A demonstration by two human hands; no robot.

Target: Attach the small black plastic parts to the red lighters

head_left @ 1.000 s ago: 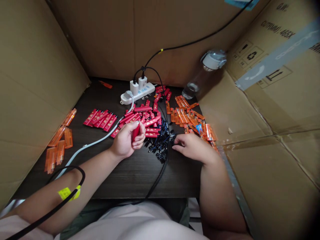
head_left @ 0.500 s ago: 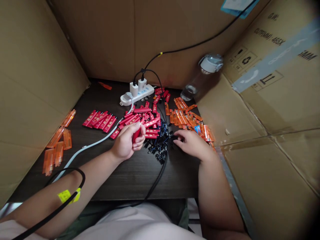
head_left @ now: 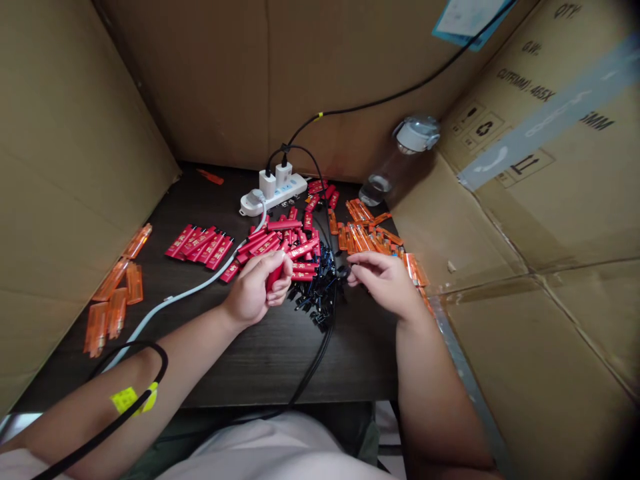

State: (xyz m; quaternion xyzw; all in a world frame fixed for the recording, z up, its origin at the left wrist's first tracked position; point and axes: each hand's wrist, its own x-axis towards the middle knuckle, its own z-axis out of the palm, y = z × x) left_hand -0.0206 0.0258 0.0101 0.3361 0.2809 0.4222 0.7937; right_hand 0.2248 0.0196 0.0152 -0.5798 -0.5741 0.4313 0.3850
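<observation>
My left hand (head_left: 255, 290) is closed round a red lighter body (head_left: 274, 272), held upright just above the dark table (head_left: 260, 360). My right hand (head_left: 383, 280) is lifted a little off the table, its fingertips pinching a small black part (head_left: 345, 272) at the edge of a heap of small black parts (head_left: 315, 287). Behind my left hand lies a pile of red lighter bodies (head_left: 287, 237). A pile of orange translucent lighter bodies (head_left: 370, 233) lies behind my right hand.
A row of red lighters (head_left: 200, 241) lies at the left, orange ones (head_left: 113, 293) by the left cardboard wall. A white power strip (head_left: 273, 190) with chargers, a black cable (head_left: 315, 353), a white cable (head_left: 175, 297) and a clear water bottle (head_left: 397, 160) stand around. Cardboard walls enclose the table.
My right hand has risen from the black parts and turned toward my left hand with a small black part pinched. My left hand has stayed in place with the red lighter.
</observation>
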